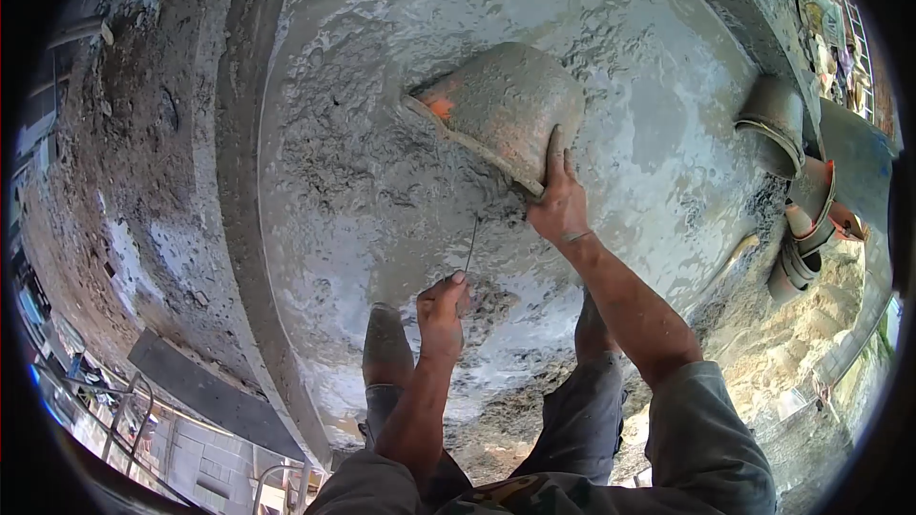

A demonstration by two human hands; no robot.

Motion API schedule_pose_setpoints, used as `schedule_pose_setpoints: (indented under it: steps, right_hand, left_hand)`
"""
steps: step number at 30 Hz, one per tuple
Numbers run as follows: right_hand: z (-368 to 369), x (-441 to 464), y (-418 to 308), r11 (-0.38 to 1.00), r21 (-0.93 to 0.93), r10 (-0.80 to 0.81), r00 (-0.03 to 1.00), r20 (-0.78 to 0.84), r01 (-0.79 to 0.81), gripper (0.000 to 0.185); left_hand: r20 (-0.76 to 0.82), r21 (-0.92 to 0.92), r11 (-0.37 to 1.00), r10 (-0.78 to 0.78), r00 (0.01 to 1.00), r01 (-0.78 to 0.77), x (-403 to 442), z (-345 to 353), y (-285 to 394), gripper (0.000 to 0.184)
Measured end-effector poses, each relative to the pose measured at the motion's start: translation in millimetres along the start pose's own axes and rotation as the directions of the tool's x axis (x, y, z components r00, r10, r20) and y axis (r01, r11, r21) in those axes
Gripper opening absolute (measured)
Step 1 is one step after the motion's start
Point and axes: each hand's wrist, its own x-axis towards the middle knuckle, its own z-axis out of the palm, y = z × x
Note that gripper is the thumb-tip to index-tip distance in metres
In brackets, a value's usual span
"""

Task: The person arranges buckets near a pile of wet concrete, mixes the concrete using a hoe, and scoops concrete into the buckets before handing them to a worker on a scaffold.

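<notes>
Gripping the cement-coated bucket [506, 114] at its rim, your right hand [559, 202] sets its fingers along the outer wall. The bucket is tilted over the wet cement bed [658, 124], between its left and right edges. Your left hand [442, 313] pinches a thin rod [472, 243]. A second bucket [771, 113] sits at the bed's right edge.

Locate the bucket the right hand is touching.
In the head view, the tipped bucket is just above centre, over the wet cement mix, right hand at its rim.
</notes>
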Motion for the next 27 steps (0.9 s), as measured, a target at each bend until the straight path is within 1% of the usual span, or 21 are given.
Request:
schedule_pose_setpoints:
  steps: [1, 2, 4, 5, 6, 8, 9, 11, 12, 14, 15, 16, 17, 19, 21, 22, 23, 24, 25, 26, 27]
  right_hand:
    - [2.7, -13.7, -14.6, 0.999, 0.039, 0.032, 0.999, 0.039, -0.034, 0.098]
    - [-0.3, -17.1, -24.0, 0.991, 0.096, 0.083, 0.987, 0.135, -0.096, 0.094]
    - [-11.5, -12.6, -34.7, 0.959, 0.181, 0.153, 0.937, 0.315, -0.217, 0.086]
    - [-19.1, -5.4, -30.3, 0.919, 0.247, 0.182, 0.889, 0.420, -0.306, 0.078]
    - [-29.1, 10.0, -19.7, 0.868, 0.301, 0.199, 0.833, 0.516, -0.394, 0.072]
    - [-21.2, 41.2, 19.4, 0.739, 0.318, 0.298, 0.712, 0.636, -0.594, 0.053]
    - [-18.6, 49.1, 36.3, 0.700, 0.321, 0.322, 0.683, 0.655, -0.638, 0.048]
    - [-13.0, 72.9, 62.1, 0.622, 0.326, 0.367, 0.633, 0.682, -0.712, 0.037]
    - [-4.8, 79.8, 72.0, 0.622, 0.346, 0.398, 0.664, 0.633, -0.703, 0.036]
    - [7.0, 79.7, 90.7, 0.619, 0.371, 0.470, 0.705, 0.532, -0.692, 0.035]
    - [4.7, 68.0, 92.3, 0.598, 0.444, 0.454, 0.738, 0.499, -0.668, 0.039]
    - [-1.1, 52.6, 87.7, 0.580, 0.517, 0.435, 0.776, 0.456, -0.629, 0.044]
    - [-11.9, 33.6, 79.3, 0.441, 0.623, 0.480, 0.756, 0.444, -0.646, 0.051]
    - [-41.3, -1.8, 81.6, 0.311, 0.692, 0.424, 0.746, 0.513, -0.652, 0.059]
    - [-66.5, -42.6, 93.9, 0.449, 0.585, 0.444, 0.737, 0.509, -0.675, 0.053]
    - [-79.8, -58.2, 104.4, 0.603, 0.431, 0.465, 0.735, 0.493, -0.671, 0.051]
    - [-91.0, -85.0, 119.1, 0.715, 0.242, 0.498, 0.721, 0.482, -0.656, 0.050]
    - [-99.8, -113.4, 138.4, 0.791, 0.129, 0.501, 0.754, 0.426, -0.598, 0.049]
    - [-113.9, -134.2, 153.6, 0.850, 0.010, 0.488, 0.795, 0.360, -0.526, 0.049]
    - [-133.3, -156.6, 157.5, 0.819, 0.016, 0.538, 0.776, 0.329, -0.574, 0.048]
    - [-155.1, -174.4, 151.7, 0.799, -0.051, 0.587, 0.759, 0.281, -0.599, 0.048]
  left_hand:
    - [-0.058, 0.093, 0.995, -0.027, 0.998, 0.032, -21.3, 0.7, 30.9, 0.033]
    - [-0.113, 0.178, 0.982, -0.036, 0.993, 0.056, -36.0, 9.6, 59.1, 0.037]
    - [-0.095, 0.393, 0.919, 0.007, 0.996, 0.031, -49.9, 32.3, 86.5, 0.039]
    - [-0.098, 0.498, 0.866, 0.009, 0.995, 0.041, -60.5, 43.8, 95.0, 0.040]
    - [-0.053, 0.570, 0.821, 0.045, 0.998, -0.007, -66.0, 63.5, 99.6, 0.038]
    - [0.090, 0.686, 0.714, 0.109, 0.990, -0.141, -57.0, 113.8, 95.2, 0.038]
    - [0.129, 0.681, 0.716, 0.092, 0.987, -0.156, -56.1, 141.7, 91.2, 0.035]
    - [0.261, 0.652, 0.699, 0.157, 0.952, -0.294, -31.5, 170.4, 72.8, 0.035]
    - [0.326, 0.630, 0.690, 0.181, 0.928, -0.356, -21.2, 176.1, 63.6, 0.036]
    - [0.366, 0.682, 0.616, 0.180, 0.913, -0.395, -1.1, 155.5, 42.1, 0.037]
    - [0.393, 0.701, 0.577, 0.177, 0.902, -0.418, 7.5, 140.8, 32.5, 0.038]
    - [0.295, 0.639, 0.693, 0.179, 0.938, -0.333, 5.1, 122.9, 20.1, 0.040]
    - [0.201, 0.551, 0.793, 0.175, 0.964, -0.260, 4.2, 107.8, 15.4, 0.044]
    - [0.121, 0.438, 0.850, 0.269, 0.956, -0.294, 9.7, 88.4, 41.6, 0.045]
    - [0.041, 0.315, 0.927, 0.204, 0.978, -0.206, 11.1, 88.6, 65.1, 0.046]
    - [0.014, 0.247, 0.953, 0.175, 0.984, -0.173, 17.5, 93.1, 78.1, 0.047]
    - [0.009, 0.272, 0.946, 0.180, 0.984, -0.176, 18.8, 94.6, 81.9, 0.047]
    - [0.000, 0.295, 0.940, 0.177, 0.984, -0.169, 17.3, 94.6, 79.4, 0.047]
    - [-0.001, 0.311, 0.934, 0.185, 0.983, -0.176, 17.7, 97.1, 80.1, 0.047]
    - [-0.037, 0.316, 0.938, 0.163, 0.986, -0.143, 14.2, 97.9, 83.3, 0.048]
    - [-0.071, 0.316, 0.942, 0.142, 0.987, -0.113, 9.1, 99.1, 87.0, 0.049]
